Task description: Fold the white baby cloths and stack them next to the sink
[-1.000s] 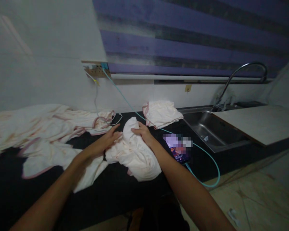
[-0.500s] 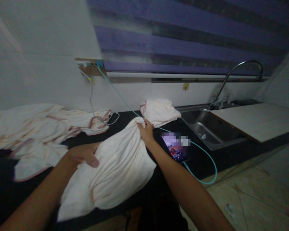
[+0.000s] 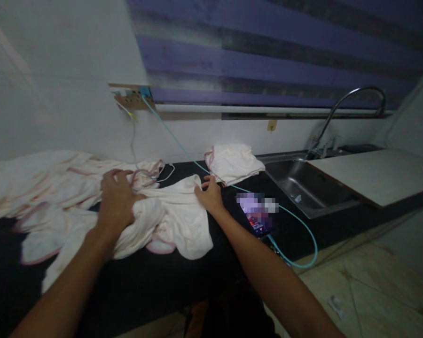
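Half a second ago the cream cloth (image 3: 176, 218) was stretched wide between both hands above the near edge of the bench (image 3: 155, 281); now it lies bunched on the bench top, and the left hand (image 3: 117, 199) has travelled from the near edge out toward eleven o'clock. Its fingers are curled and pressed down into the cloth's left end, where that end meets the loose heap of cloths (image 3: 45, 183). The right hand (image 3: 208, 195) rests on the cloth's far right corner, fingers slightly spread and flat; whether they pinch the hem I cannot tell. One folded cloth (image 3: 232, 162) sits finished at one o'clock, by the sink (image 3: 303, 188). The cloth in hand looks crumpled, not yet squared, and the heap at ten o'clock remains unfolded. A phone (image 3: 259, 218) on its teal cable (image 3: 303, 234) lies at the right hand's three o'clock.
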